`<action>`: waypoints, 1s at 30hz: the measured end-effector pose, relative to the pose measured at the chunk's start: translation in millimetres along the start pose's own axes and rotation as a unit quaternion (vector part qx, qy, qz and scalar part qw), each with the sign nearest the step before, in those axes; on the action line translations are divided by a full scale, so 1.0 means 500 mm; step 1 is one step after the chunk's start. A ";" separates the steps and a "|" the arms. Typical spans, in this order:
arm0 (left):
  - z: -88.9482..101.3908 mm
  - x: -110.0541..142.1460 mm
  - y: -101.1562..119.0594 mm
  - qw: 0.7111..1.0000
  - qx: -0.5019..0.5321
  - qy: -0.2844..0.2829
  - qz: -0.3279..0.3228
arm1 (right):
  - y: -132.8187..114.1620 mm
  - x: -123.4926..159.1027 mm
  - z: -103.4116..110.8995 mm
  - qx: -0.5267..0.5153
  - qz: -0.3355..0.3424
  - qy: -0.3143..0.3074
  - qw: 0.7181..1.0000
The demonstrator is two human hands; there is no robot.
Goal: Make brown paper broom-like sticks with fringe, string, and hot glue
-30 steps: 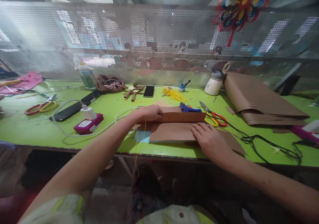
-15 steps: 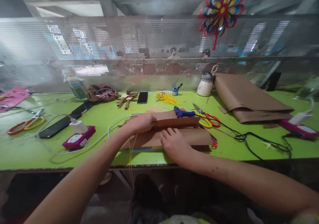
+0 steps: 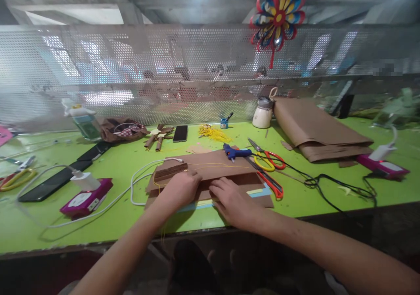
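Observation:
A brown paper sheet (image 3: 213, 163), its near part folded up, lies before me on the green table. My left hand (image 3: 186, 186) has its fingers curled on the fold, closed on the paper. Close beside it, my right hand (image 3: 231, 198) bends its fingers over the same folded edge; my fingertips are partly hidden there. A small stack of brown paper strips (image 3: 170, 171) rests on the sheet, left of my left hand, with thin yellow thread around it. Light blue and yellow paper (image 3: 260, 192) sticks out beneath. A blue glue gun (image 3: 238, 151) lies at the sheet's far edge.
Scissors (image 3: 267, 158) and an orange cutter (image 3: 271, 184) lie to the right, near black cables. Purple power blocks (image 3: 87, 196) stand at both sides. Folded brown paper (image 3: 321, 128), a white bottle (image 3: 262, 113), a phone (image 3: 180, 133) and yellow shreds (image 3: 215, 133) are farther back.
My left hand has come nearer to me, from the far flap to the near fold. My right hand's fingers have curled over the edge. The strip stack now shows. The view has shifted right.

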State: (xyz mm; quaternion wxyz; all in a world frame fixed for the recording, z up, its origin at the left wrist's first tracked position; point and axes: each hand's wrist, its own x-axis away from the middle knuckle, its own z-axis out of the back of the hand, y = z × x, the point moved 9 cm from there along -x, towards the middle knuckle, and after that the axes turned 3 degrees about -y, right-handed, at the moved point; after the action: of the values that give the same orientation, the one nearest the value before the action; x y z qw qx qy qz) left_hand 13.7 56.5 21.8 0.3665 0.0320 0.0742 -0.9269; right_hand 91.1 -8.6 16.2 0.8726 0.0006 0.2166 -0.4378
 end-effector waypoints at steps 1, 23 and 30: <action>-0.005 0.003 0.003 1.000 0.000 -0.003 0.002 | -0.008 0.019 0.017 -0.021 0.015 0.021 0.999; 0.008 0.056 0.054 0.999 0.004 0.046 -0.019 | 0.180 0.106 0.036 0.122 0.039 -0.003 0.992; -0.012 0.085 0.041 0.994 -0.016 0.105 -0.038 | 0.208 0.129 0.041 0.133 -0.010 -0.004 0.991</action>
State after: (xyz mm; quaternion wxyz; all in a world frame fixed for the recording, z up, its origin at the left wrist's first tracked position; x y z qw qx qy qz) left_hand -3.3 14.1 8.9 0.3217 0.1205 0.1285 -0.9303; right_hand 212.0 2.3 -9.3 0.8613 0.1124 0.1532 -0.4713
